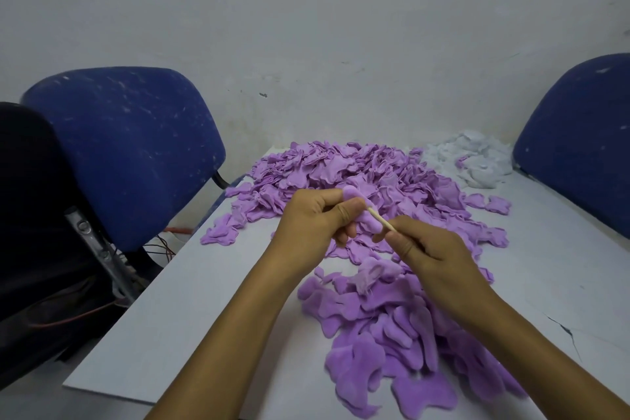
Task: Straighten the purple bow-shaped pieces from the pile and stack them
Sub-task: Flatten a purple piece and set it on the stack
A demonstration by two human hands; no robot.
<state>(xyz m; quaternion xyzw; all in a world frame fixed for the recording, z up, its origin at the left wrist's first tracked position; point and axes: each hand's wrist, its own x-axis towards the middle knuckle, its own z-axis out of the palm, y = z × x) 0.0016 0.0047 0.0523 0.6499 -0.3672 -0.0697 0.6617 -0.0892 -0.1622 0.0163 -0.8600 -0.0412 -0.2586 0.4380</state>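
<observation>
The left hand (312, 215) pinches one purple piece (370, 220) above the table (191, 286), near the big far pile (358, 170). The right hand (433, 252) grips a thin stick (381, 220) poking inside. It looks mid-straightening; next, lay it flat on the near stack (392, 334).

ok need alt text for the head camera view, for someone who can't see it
Two bare hands work over a white table: the left hand grips a purple bow-shaped piece while the right hand pokes a thin wooden stick into it. Purple pieces lie heaped beyond and nearer, between blue chairs.
</observation>
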